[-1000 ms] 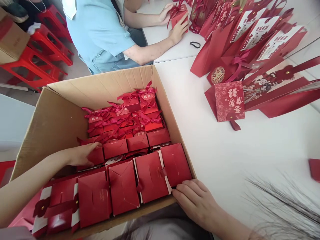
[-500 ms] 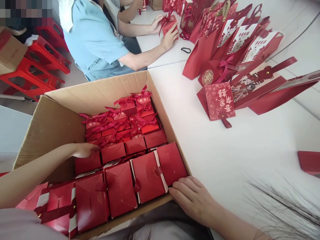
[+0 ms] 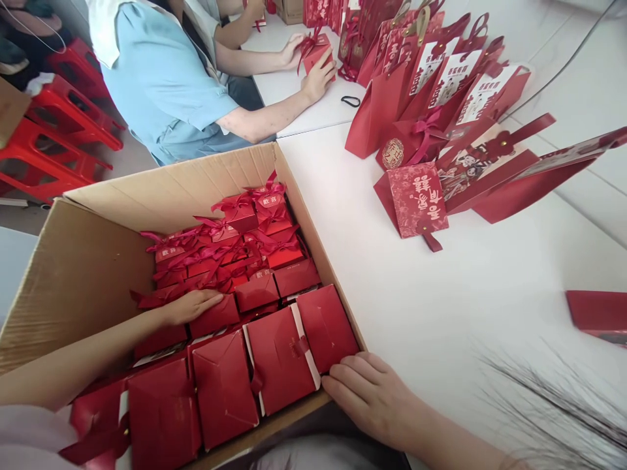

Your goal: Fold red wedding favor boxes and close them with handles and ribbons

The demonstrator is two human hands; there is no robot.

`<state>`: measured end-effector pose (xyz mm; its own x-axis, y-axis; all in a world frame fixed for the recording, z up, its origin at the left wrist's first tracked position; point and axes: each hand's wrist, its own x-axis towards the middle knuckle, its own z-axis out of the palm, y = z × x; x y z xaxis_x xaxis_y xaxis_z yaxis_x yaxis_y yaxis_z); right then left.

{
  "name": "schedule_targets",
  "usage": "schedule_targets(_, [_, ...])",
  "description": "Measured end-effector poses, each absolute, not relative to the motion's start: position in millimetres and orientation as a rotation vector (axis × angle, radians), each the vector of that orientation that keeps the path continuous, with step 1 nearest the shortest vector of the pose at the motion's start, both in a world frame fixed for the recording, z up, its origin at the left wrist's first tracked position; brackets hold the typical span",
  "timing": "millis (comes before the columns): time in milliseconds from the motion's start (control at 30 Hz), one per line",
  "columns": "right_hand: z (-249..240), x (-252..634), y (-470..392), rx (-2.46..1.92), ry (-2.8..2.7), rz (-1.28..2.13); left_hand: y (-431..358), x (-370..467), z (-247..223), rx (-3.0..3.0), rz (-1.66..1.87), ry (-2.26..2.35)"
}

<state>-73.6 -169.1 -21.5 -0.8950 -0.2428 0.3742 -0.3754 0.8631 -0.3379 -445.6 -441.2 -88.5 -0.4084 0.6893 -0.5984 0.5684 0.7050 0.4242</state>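
Inside a large cardboard box (image 3: 112,176) stand rows of red gift boxes, the rear ones tied with ribbon bows (image 3: 267,196). My left hand (image 3: 191,307) lies flat on a red box (image 3: 218,316) in the middle row, fingers stretched out to the right. At the near right corner of the carton, my right hand (image 3: 367,395) rests over the rim beside a larger red box (image 3: 327,326), its fingers bent together over the edge. Larger red boxes (image 3: 223,385) fill the front row.
Red gift bags (image 3: 441,85) stand on the white table (image 3: 431,294) at the back right. A person in light blue (image 3: 166,78) holds a small red box (image 3: 316,53). Red stools (image 3: 73,108) are at the left.
My left hand has moved right along the middle row and now lies flatter. My right hand stays at the carton's corner. The whole view has shifted slightly.
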Motion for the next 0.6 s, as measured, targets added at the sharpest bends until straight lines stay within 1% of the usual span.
schedule_targets(133, [-22,-75,-169,0.476,-2.730,0.576,-449,-452,-104,0.948,0.318,2.099])
schedule_targets(233, [-22,-75,-169,0.470,-2.732,0.566,-446,-457,-109,0.988,0.269,2.129])
schedule_targets(333, [-22,-76,-169,0.455,-2.721,0.568,-434,-458,-107,1.036,0.252,2.124])
schedule_targets(467, [-22,-77,-169,0.451,-2.714,0.564,-414,-447,-104,1.055,0.345,2.091])
schedule_targets(600, [-21,-78,-168,0.462,-2.713,0.561,-403,-436,-102,1.096,0.317,2.019])
